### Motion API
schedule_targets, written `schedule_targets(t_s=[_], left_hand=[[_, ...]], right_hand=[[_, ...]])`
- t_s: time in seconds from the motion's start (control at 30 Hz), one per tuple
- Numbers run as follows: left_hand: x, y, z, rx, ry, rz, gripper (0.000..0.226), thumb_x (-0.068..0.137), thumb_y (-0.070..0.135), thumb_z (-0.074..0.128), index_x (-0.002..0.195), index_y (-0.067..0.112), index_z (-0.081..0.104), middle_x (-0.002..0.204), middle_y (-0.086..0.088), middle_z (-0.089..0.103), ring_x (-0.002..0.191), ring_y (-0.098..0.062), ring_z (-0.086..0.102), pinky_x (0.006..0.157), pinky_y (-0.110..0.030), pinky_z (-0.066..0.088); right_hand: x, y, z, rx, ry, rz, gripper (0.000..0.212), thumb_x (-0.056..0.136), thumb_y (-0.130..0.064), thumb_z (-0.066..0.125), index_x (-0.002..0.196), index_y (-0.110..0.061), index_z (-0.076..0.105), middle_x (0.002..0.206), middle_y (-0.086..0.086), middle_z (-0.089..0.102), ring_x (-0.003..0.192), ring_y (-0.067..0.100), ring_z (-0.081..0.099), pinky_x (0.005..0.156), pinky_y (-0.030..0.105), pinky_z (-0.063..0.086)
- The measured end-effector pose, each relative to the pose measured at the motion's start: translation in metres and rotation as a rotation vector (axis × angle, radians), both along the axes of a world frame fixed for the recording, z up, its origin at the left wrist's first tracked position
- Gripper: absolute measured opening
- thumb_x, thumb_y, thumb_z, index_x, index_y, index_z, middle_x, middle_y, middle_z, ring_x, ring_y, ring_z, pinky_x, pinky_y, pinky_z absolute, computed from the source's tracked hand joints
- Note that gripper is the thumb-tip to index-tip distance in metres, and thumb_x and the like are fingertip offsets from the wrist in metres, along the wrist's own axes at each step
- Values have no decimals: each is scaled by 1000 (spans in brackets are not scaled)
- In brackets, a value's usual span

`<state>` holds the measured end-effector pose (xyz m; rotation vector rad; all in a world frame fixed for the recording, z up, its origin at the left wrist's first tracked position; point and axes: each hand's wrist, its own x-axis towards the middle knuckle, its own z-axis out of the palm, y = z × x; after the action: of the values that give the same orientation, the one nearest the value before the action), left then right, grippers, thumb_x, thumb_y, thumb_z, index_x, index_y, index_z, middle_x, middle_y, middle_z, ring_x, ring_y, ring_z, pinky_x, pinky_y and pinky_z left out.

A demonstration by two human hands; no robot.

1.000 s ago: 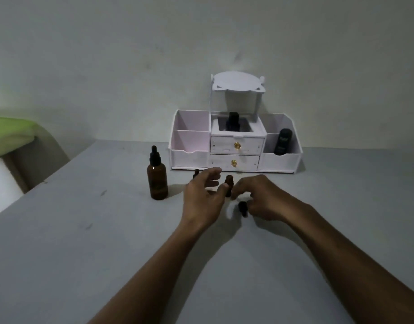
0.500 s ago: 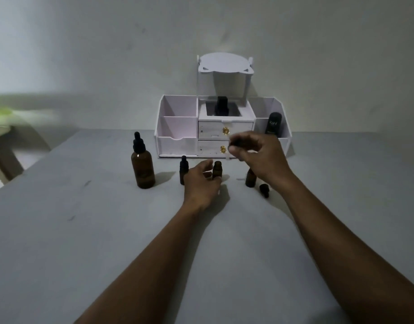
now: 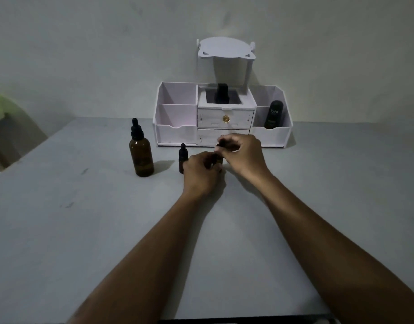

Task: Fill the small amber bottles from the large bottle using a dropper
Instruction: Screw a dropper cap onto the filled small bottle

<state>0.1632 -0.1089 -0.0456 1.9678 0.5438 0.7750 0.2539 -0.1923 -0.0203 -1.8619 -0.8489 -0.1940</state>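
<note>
Left hand fingers wrap the upright small amber glass bottle; right hand fingers pinch a dark dropper cap directly above its neck, axis vertical. Large amber dropper bottle stands left, apart.

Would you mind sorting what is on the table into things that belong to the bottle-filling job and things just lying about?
Belongs to the job:
large amber bottle
capped small bottle
small bottle between the left hand and right hand

Just lying about:
white organizer
black Kahf bottle
dark bottle in the organizer's middle compartment
</note>
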Motion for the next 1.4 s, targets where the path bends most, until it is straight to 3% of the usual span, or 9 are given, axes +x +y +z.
schedule_targets(t_s=[0.13, 0.3, 0.37, 0.5, 0.6, 0.83, 1.03, 1.2, 1.4], left_hand=[[4, 5, -7, 47, -14, 12, 23, 74, 22, 61, 91, 20, 76, 66, 27, 59, 70, 19, 56, 113, -50, 36], [-7, -6, 5, 17, -9, 8, 14, 82, 9, 62, 76, 18, 71, 66, 2, 70, 70, -11, 68, 95, 5, 23], [-8, -6, 5, -4, -19, 0, 13, 83, 12, 63, 80, 18, 74, 71, 4, 72, 70, -6, 68, 91, -12, 45], [-7, -4, 3, -3, -17, 14, 14, 81, 5, 65, 83, 15, 75, 71, 7, 72, 74, -4, 68, 83, 3, 36], [-7, -1, 2, -17, -32, -11, 14, 83, 6, 66, 88, 14, 76, 76, 6, 74, 77, -4, 69, 81, -21, 54], [-4, 1, 0, -13, -40, 1, 26, 87, 4, 67, 111, 10, 74, 92, 8, 71, 78, 5, 60, 67, 3, 36], [-5, -1, 0, -5, -40, 6, 21, 87, 7, 66, 106, 11, 76, 97, 2, 76, 91, -7, 69, 85, -5, 46], [-5, -1, 1, 2, -31, 7, 23, 86, 4, 67, 106, 10, 75, 90, 7, 74, 79, 4, 63, 70, 2, 40], [-5, -1, 2, 9, -43, -2, 20, 87, 8, 68, 104, 13, 76, 93, 5, 75, 79, 7, 60, 96, -23, 46]], right_hand=[[-1, 5, -6, -14, -32, -63, 27, 75, -23, 85, 98, -12, 77, 91, 2, 77, 81, 11, 71, 78, 16, 56], [-8, 5, -8, -13, -79, -55, 43, 79, -22, 81, 120, -13, 70, 103, 1, 73, 90, 9, 69, 86, 18, 54], [-10, 5, -8, -6, -100, -50, 38, 82, -12, 76, 120, -12, 70, 108, 3, 73, 97, 11, 69, 91, 26, 56], [-11, 8, -9, 32, -107, -84, 27, 77, -14, 82, 103, -12, 75, 93, 2, 76, 82, 11, 70, 83, 27, 59], [-12, 9, -10, 75, -102, -87, 32, 78, -18, 81, 109, -13, 73, 94, 2, 73, 83, 11, 69, 79, 22, 57], [-11, 8, -9, 80, -137, -95, 19, 82, -6, 76, 101, -10, 76, 95, 3, 76, 86, 11, 71, 84, 28, 59], [-12, 7, -10, 111, -167, -49, 29, 85, -6, 72, 113, -10, 72, 109, 3, 72, 96, 10, 67, 80, 20, 58], [-10, 8, -11, 87, -140, -79, 23, 78, -10, 81, 100, -10, 75, 96, 3, 76, 84, 10, 70, 81, 26, 59], [-13, 5, -9, 102, -140, -44, 31, 85, -1, 68, 114, -10, 72, 111, 4, 73, 99, 12, 68, 85, 22, 58]])
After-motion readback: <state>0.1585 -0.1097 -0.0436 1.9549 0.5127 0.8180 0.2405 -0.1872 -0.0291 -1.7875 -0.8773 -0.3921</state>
